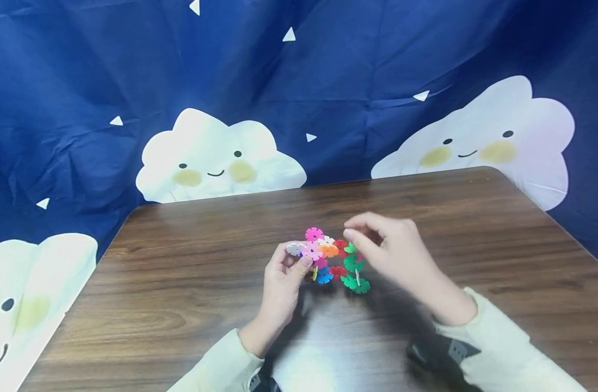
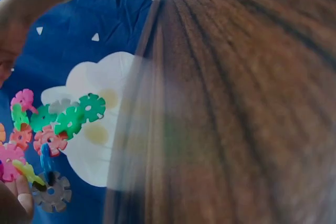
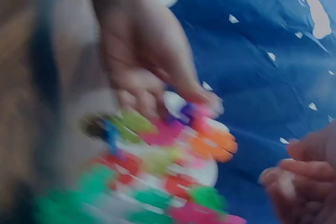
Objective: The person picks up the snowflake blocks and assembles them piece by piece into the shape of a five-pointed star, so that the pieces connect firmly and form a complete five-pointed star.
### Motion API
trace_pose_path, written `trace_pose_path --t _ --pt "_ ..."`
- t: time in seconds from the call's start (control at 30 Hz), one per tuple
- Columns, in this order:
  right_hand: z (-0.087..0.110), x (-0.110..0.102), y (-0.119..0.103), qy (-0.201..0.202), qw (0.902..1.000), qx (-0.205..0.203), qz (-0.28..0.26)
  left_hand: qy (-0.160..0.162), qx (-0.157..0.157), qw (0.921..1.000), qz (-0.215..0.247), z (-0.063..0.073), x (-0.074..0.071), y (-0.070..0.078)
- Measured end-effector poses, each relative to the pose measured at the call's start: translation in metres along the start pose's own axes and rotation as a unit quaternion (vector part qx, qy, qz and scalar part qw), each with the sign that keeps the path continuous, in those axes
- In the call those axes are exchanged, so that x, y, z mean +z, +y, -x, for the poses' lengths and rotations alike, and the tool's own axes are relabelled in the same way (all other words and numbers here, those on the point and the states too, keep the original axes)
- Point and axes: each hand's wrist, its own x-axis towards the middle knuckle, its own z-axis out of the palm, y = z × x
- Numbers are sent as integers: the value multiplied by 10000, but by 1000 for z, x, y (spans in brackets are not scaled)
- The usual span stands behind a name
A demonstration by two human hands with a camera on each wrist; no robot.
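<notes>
A construction of interlocking notched plastic discs (image 1: pixel 353 263), in pink, orange, red, green, blue, white and grey, is held above the table. My left hand (image 1: pixel 281 286) pinches its left end at a pink disc (image 1: pixel 312 251), thumb in front. At the opposite end, my right hand (image 1: pixel 401 256) hovers by the green discs with its fingers loosely bent and nothing visible in them. The right wrist view has a gap between those right fingers (image 3: pixel 302 174) and the discs, which are blurred there. A grey disc (image 2: pixel 52 195) hangs near the left fingers in the left wrist view.
The brown wood-grain table (image 1: pixel 181 283) spreads beneath both hands. Behind it hangs a dark blue cloth (image 1: pixel 338 65) printed with smiling white clouds and small triangles. Dark devices (image 1: pixel 441 351) are strapped around the wrists by the pale sleeves (image 1: pixel 504 343).
</notes>
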Motion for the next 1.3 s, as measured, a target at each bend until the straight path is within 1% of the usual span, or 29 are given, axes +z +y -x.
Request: trace_pose_path --t 0.03,0.07,0.1,0.13,0.17,0.2,0.23,0.3,0.33,0.4,0.43,0.47,0.53,0.6,0.63,0.77,0.87,1.0,1.17,1.3 --pt "-9 -4 1 -297 9995 95 45 -34 -48 10000 7 0 0 0" --pt "-18 -7 3 -682 9974 197 100 -75 -103 9999 -3 0 0 -1" --pt "-28 -9 5 -1126 9931 277 169 -122 -148 9998 -33 1 0 -1" --pt "-38 -10 8 -1616 9859 353 238 -169 -191 9997 -53 1 1 -1" --pt "-48 -9 11 -2130 9756 450 299 -213 -223 9995 -76 2 1 -1" --pt "-56 -7 14 -2646 9623 578 237 -255 -241 9993 -116 2 1 -1" --pt "-63 -5 18 -3131 9470 705 122 -296 -256 9991 -149 3 1 -1" --pt "-72 1 25 -3968 9113 1073 -243 -394 -253 9986 -226 3 1 -1" --pt "-74 4 29 -4269 8935 1321 -447 -447 -249 9984 -237 4 1 -1" --pt "-75 9 35 -4664 8613 1811 -880 -554 -221 9978 -271 4 2 0" --pt "-75 10 37 -4792 8489 1974 -1034 -603 -204 9975 -293 4 2 0" --pt "-74 11 39 -4888 8389 2100 -1154 -645 -182 9972 -316 4 2 0" --pt "-71 14 41 -4975 8275 2253 -1302 -689 -142 9967 -396 3 2 1" --pt "-68 17 42 -5028 8188 2393 -1394 -729 -137 9957 -547 3 2 2" --pt "-66 19 42 -5041 8164 2446 -1397 -752 -141 9953 -587 3 2 2" --pt "-61 26 42 -5110 8107 2563 -1263 -892 -171 9936 -675 4 4 4" --pt "-58 29 41 -5192 8083 2527 -1149 -993 -187 9928 -643 4 4 3" --pt "-57 32 41 -5240 8087 2415 -1146 -1062 -252 9918 -669 4 4 2" --pt "-56 32 43 -5274 8095 2212 -1326 -1010 -395 9911 -774 5 3 3" --pt "-57 31 43 -5181 8194 2065 -1328 -977 -389 9911 -822 4 3 3"
